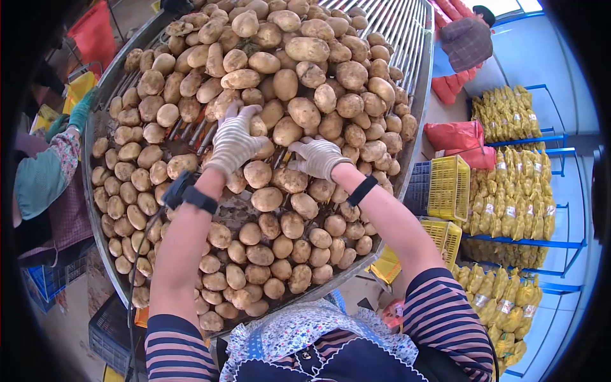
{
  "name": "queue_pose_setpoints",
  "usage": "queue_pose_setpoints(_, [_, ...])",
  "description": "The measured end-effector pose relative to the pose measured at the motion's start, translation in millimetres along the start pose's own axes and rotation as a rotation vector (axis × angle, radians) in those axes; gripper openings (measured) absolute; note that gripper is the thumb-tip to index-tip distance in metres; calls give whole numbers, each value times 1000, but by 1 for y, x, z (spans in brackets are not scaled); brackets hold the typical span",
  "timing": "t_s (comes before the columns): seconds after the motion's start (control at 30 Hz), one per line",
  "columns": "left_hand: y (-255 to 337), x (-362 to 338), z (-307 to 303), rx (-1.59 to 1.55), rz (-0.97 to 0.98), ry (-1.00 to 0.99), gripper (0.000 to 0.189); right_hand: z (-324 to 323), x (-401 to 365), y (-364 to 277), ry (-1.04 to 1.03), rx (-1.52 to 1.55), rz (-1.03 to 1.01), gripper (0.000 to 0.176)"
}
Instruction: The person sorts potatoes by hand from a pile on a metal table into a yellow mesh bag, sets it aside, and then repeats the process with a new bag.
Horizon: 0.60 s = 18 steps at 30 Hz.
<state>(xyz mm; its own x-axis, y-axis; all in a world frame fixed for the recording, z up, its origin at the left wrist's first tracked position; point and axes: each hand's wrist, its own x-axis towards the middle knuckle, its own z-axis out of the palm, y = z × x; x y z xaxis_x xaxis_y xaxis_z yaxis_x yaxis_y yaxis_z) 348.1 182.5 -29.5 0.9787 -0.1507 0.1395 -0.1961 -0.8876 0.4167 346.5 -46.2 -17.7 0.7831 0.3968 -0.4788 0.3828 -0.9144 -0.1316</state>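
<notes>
Head view: my left hand (234, 137) lay spread open on potatoes (307, 49), right hand (316, 157) grip unclear; roller table (398, 22) heaped, most untouched.

The roller table (425, 76) carries potatoes (305, 49) all around the left hand (234, 141) and right hand (316, 157); bare rollers (388, 22) show beyond them.

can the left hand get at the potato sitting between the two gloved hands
Probably yes. The potato lies on top of the pile, uncovered, just beside the left hand, with the right hand on its far side, not over it.
</notes>
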Motion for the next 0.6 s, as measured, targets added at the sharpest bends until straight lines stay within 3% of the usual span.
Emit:
queue_pose_setpoints(0.07, [-5,-20,-16,-1399,-450,-248,59,0,-1,1,11,110,19,48])
queue_pose_setpoints(0.13, [3,-57,-24,-1937,-544,-90,50,-2,-2,-4,28,86,41,50])
queue_pose_setpoints(0.2, [-3,-95,-16,-2340,-539,-71,56,-8,-8,-13,2,112,80,54])
queue_pose_setpoints(0.3, [-3,-133,-11,-2548,-668,21,66,-5,-36,-38,395,266,20,51])
queue_pose_setpoints(0.33, [-2,-139,-11,-2637,-694,-8,70,-8,-44,-53,378,255,14,51])
queue_pose_setpoints(0.4, [-1,-147,-8,-2732,-712,-49,75,-12,-49,-81,112,1128,-136,44])
queue_pose_setpoints(0.43, [0,-147,-3,-2707,-755,7,75,-14,-43,-84,117,1120,-135,44])
queue_pose_setpoints(0.5, [-1,-147,1,-2651,-833,120,76,-24,-20,-85,359,335,-217,42])
queue_pose_setpoints(0.53, [-3,-151,-1,-2651,-823,124,76,-23,-4,-84,364,332,-223,42])
queue_pose_setpoints(0.6, [-10,-163,-6,-2704,-660,5,75,-13,29,-85,243,22,-38,48])
